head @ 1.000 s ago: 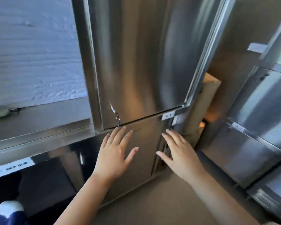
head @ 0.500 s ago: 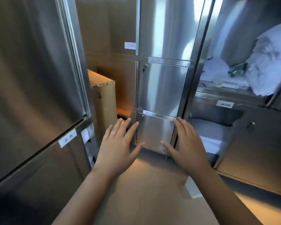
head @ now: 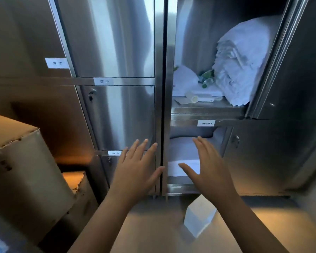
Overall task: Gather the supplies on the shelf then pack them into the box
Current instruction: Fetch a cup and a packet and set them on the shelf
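Facing steel cabinet [head: 120,115], open shelf [head: 206,107], linens [head: 244,70]

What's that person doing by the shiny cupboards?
A person faces a steel cabinet with its right-side doors open. The left hand and right hand are spread flat in front of it, holding nothing. The upper shelf holds white linens and small green bottles. A cardboard box stands to the left.
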Available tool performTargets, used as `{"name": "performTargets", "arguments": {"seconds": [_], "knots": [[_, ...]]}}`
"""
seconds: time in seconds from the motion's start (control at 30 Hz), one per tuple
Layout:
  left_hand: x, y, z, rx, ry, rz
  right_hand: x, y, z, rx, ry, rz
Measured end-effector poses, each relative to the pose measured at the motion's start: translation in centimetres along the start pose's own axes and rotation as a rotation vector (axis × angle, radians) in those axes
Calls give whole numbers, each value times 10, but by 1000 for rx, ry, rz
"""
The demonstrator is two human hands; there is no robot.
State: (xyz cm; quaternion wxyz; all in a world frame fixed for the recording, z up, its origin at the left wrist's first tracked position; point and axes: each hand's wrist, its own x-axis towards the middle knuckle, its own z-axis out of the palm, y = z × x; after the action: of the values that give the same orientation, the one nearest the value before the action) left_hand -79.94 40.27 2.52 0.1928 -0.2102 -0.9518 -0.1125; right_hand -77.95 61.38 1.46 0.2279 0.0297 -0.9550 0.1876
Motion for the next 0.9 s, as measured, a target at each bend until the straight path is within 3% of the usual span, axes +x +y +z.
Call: {"name": "performTargets", "arguments": {"seconds": [0.27, 0.63, 0.9], "knots": [[140, 29, 77, -44, -26, 141, 81, 109, 10, -86, 9, 163], [340, 77, 179, -55, -21, 128, 249, 277, 28, -90, -53, 154], [435, 66, 239, -42, -57, 101, 344, 335, 68, -69, -164, 114]]}}
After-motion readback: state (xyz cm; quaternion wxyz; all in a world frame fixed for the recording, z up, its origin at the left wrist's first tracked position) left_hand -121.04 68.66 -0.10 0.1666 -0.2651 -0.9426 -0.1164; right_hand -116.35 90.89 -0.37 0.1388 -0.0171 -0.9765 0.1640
